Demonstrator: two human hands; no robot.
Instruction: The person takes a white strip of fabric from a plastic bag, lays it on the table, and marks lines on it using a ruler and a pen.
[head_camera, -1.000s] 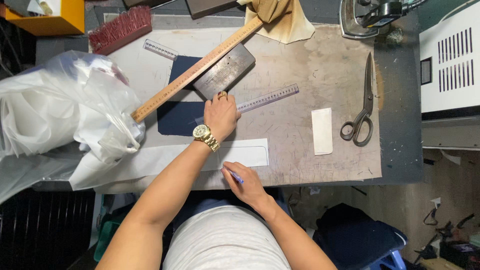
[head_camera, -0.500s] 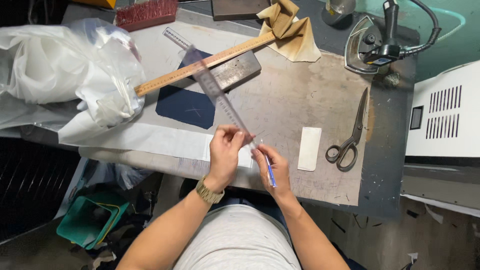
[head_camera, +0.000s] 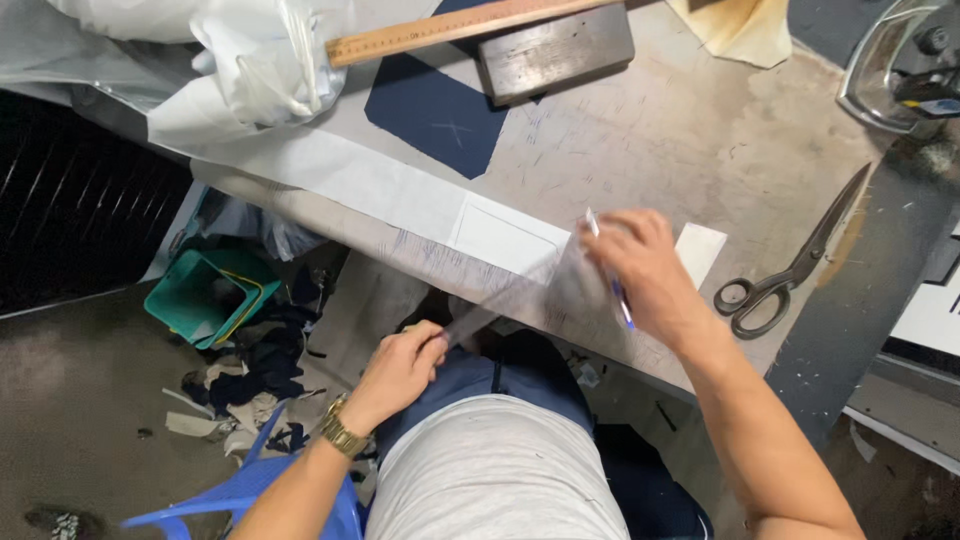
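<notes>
Scuffed and pen-marked, the grey counter (head_camera: 640, 150) fills the upper part of the head view, with a dark floor below it strewn with fabric scraps around a green basket (head_camera: 205, 298). Along the near edge of the counter lies a long white paper strip (head_camera: 380, 190) with a rectangle drawn at its end. The left hand (head_camera: 398, 372), a gold watch on its wrist, sits below the counter edge with its grip clenched on one end of a clear ruler (head_camera: 520, 295), which slants up across the edge toward the right hand (head_camera: 645, 265). The right hand is blurred; its grip holds a blue pen (head_camera: 612, 282) over the end of the paper strip, and it also seems to touch the ruler's far end. Just beside it lies a small white card (head_camera: 700, 250), then black scissors (head_camera: 790, 265). Farther back sit a navy fabric piece (head_camera: 435, 115), a metal block (head_camera: 555, 50) and a wooden ruler (head_camera: 450, 28), with crumpled plastic sheeting (head_camera: 230, 60) at left.
</notes>
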